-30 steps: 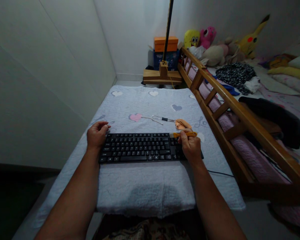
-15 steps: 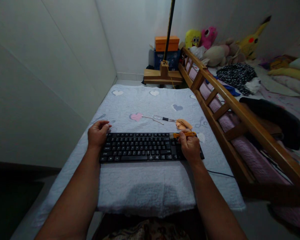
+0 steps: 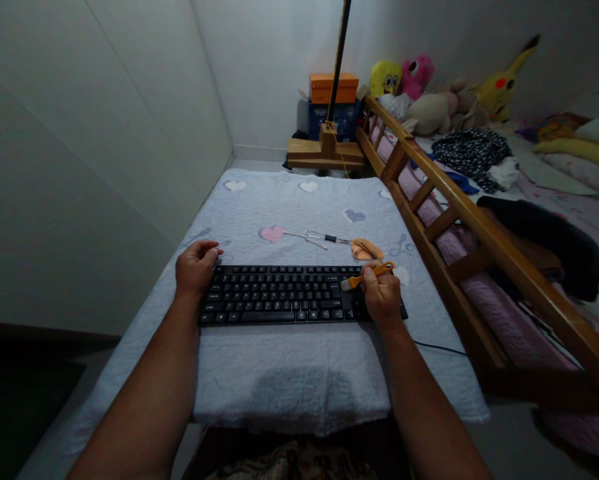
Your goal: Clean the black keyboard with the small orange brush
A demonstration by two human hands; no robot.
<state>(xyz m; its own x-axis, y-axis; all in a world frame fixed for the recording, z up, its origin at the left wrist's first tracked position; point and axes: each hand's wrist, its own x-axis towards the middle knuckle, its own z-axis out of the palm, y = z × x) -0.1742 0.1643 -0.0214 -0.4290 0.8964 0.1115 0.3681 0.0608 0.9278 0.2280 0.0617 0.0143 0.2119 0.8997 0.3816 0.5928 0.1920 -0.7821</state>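
A black keyboard lies flat across the cloth-covered table in front of me. Its left end is beside my left hand, whose fingers are loosely bent and apart, with nothing seen between them; I cannot tell whether it presses on the keyboard. My right hand is over the number pad and hides part of it. Pinched in its fingers is a small brush with an orange handle and pale bristles. The bristles point left and down, at the keys between the main block and the number pad.
Behind the keyboard lie an orange cloth, a thin tool with a black grip and white cotton swabs. A cable runs off to the right. A wooden bed rail borders the right side, a pale wall panel the left.
The brush in my right hand has tilted: its bristles have come lower, nearer to me, and its handle end has risen. My left hand and the keyboard have stayed put.
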